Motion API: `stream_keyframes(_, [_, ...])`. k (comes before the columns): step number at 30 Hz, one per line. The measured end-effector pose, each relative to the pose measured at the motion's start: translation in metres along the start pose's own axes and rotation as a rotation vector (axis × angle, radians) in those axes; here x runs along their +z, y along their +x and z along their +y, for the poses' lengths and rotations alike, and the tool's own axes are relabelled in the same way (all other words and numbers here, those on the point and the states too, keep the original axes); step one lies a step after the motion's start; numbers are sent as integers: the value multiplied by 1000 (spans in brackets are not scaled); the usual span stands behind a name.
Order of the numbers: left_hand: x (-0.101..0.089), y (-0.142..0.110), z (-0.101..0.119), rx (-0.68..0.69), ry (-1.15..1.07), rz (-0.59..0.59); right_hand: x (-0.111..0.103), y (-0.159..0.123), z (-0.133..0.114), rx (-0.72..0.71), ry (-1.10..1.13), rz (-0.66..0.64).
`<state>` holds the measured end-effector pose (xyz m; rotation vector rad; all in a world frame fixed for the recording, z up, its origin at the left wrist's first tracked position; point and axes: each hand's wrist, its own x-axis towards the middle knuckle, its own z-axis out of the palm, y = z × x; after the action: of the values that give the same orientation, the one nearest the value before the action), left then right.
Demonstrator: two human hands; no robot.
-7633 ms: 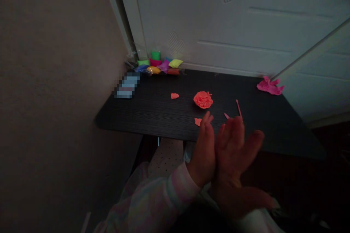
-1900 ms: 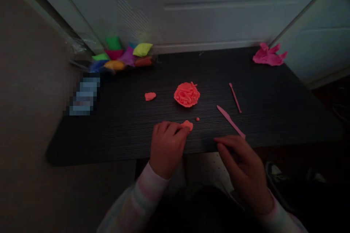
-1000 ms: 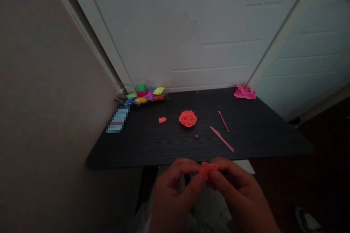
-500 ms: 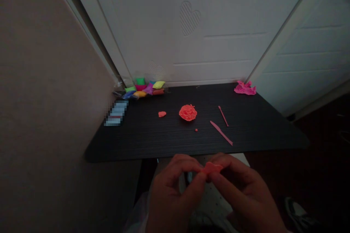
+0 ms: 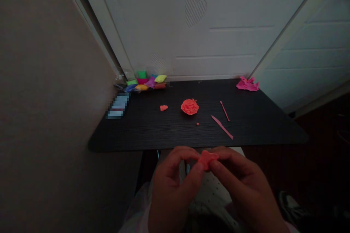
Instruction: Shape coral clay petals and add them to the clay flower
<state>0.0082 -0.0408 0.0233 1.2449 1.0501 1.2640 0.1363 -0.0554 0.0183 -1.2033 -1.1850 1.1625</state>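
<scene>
Between my two hands, just in front of the table's near edge, is a thin, uneven piece of coral modelling clay [image 5: 207, 159]. My left hand [image 5: 175, 184] pinches its left side between thumb and fingers. On the other side, the thumb and fingertips of my right hand [image 5: 240, 180] grip it too. Beyond them on the black table [image 5: 142, 131] sits a ruffled, flower-like coral clay form [image 5: 189, 107]. A small flat scrap of coral clay [image 5: 163, 108] lies to its left, and a tiny clay ball [image 5: 197, 124] lies nearer to me.
Right of the flower form lie a pink plastic knife [image 5: 222, 127] and a thin pink stick tool [image 5: 224, 111]. Colourful clay packets [image 5: 146, 82] fill the back left, near a pixelated rectangle [image 5: 118, 105]. Crumpled bright pink material [image 5: 247, 84] sits back right, against a white door [image 5: 164, 14].
The clay piece has tilted in my fingers, so more of its flat face shows. Both hands still pinch it. The whole view has shifted slightly, with the table things lying a little higher.
</scene>
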Motion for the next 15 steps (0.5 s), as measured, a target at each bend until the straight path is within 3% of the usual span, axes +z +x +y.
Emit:
stream_keyframes(11, [0,2,0,1,130,19,2,-4,2,-33,-146,25])
stream_keyframes(15, [0,0,-5,-34,83,0,3,-4,4,-27,-169,38])
